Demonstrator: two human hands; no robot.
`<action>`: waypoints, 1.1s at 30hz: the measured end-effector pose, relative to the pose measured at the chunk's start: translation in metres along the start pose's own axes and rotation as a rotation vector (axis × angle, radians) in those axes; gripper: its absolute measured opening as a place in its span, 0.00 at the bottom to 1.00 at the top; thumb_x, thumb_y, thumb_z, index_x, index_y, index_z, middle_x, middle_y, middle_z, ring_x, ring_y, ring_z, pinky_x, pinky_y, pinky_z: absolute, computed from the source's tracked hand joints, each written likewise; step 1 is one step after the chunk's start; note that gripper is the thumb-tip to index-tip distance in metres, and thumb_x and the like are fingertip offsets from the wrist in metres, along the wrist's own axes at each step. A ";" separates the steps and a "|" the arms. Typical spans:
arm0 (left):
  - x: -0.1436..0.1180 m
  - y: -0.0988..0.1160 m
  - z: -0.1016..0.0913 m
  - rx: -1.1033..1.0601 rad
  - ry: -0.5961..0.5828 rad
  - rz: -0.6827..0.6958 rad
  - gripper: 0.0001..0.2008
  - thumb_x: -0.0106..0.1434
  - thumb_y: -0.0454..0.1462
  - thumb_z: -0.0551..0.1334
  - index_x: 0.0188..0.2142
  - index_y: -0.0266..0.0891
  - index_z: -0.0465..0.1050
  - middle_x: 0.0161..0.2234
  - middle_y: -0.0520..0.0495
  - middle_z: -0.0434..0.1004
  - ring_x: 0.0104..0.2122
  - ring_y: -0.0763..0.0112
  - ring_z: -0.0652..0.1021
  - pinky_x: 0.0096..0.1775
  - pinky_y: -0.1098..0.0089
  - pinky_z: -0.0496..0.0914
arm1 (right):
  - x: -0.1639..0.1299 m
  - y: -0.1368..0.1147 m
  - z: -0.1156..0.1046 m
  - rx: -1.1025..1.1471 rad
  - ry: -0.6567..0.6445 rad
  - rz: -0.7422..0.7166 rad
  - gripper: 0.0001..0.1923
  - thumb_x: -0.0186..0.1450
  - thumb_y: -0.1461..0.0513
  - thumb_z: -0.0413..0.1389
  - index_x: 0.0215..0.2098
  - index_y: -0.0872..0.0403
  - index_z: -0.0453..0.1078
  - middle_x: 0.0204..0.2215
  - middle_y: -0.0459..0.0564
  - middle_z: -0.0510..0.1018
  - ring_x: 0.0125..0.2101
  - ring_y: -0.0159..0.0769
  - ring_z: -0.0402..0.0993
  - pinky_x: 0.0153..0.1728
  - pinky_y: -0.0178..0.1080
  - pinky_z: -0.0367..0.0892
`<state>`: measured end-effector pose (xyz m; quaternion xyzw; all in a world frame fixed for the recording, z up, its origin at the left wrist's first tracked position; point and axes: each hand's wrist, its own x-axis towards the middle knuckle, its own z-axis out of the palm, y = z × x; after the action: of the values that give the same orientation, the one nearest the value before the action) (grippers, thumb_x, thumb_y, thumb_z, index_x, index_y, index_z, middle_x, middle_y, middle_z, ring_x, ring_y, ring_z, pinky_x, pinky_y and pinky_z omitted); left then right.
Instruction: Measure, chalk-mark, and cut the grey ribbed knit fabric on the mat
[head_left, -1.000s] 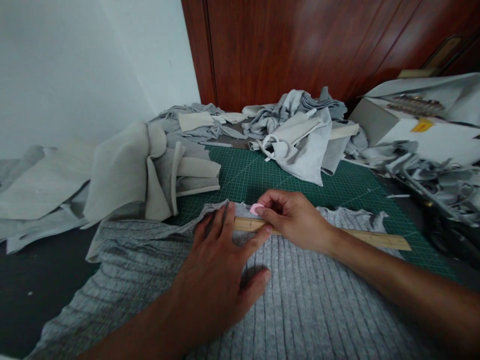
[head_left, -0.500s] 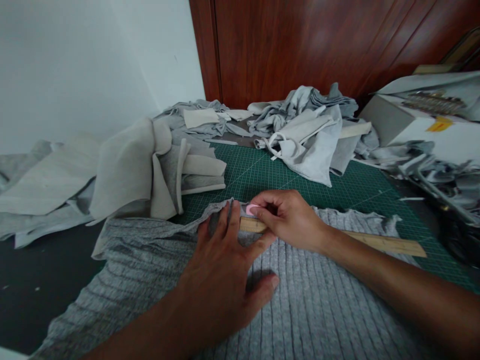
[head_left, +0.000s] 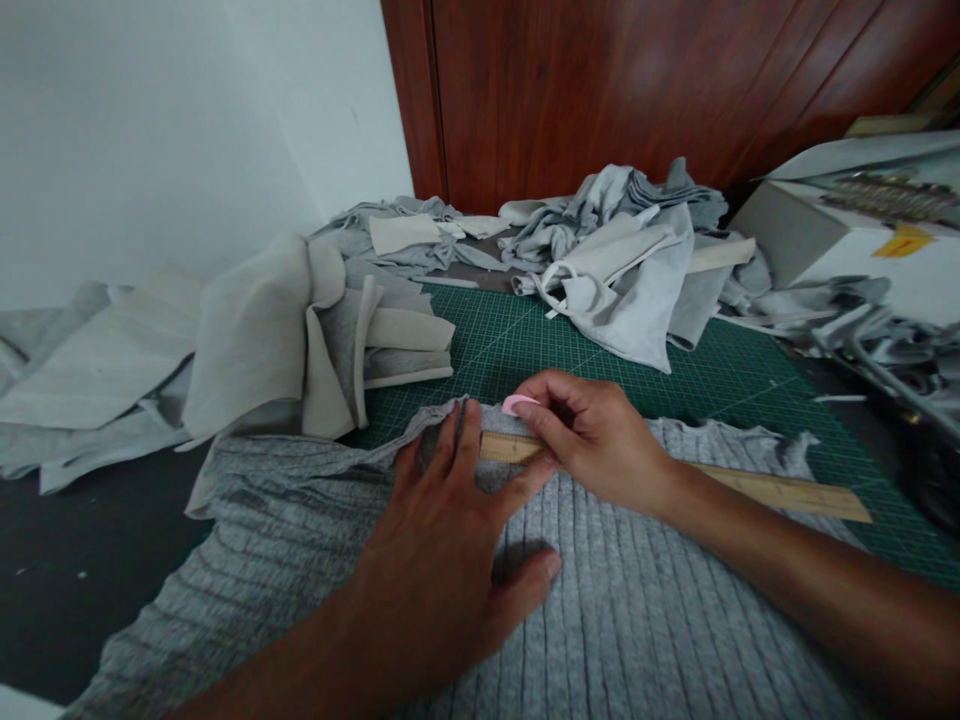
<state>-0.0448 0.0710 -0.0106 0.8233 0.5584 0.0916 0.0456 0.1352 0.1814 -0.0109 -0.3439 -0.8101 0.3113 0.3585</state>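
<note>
Grey ribbed knit fabric [head_left: 600, 590] lies spread in front of me, its curling far edge resting over the green cutting mat [head_left: 487, 330]. Along that edge a wooden ruler [head_left: 780, 488] lies on the fabric, partly hidden under my hands. My left hand [head_left: 465, 540] presses flat with fingers spread, its fingertips at the ruler's left part and the fabric edge. Between thumb and fingers of my right hand [head_left: 592, 430] is a pink piece of tailor's chalk [head_left: 517, 404], held just above the ruler by the fabric's edge.
Pale and grey fabric pieces [head_left: 247, 340] are heaped at the left. More scraps [head_left: 630, 260] pile up at the back of the mat. A white box [head_left: 817, 240] stands at the right, with dark scissors [head_left: 922, 460], partly blurred, nearer to me. A wooden panel [head_left: 600, 90] rises behind.
My right hand with the chalk has moved slightly right and away from the ruler's edge. My left hand stays in place on the fabric. The view has shifted a little.
</note>
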 end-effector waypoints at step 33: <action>0.000 0.008 0.007 0.108 0.243 0.216 0.30 0.67 0.39 0.61 0.64 0.22 0.67 0.64 0.26 0.71 0.64 0.39 0.71 0.57 0.41 0.77 | 0.001 -0.001 0.002 -0.033 0.016 -0.008 0.08 0.75 0.64 0.57 0.36 0.56 0.74 0.25 0.41 0.73 0.25 0.29 0.69 0.29 0.35 0.61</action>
<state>-0.0361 0.0687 -0.0163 0.8625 0.4722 0.1647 -0.0769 0.1330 0.1815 -0.0109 -0.3491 -0.8136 0.2936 0.3606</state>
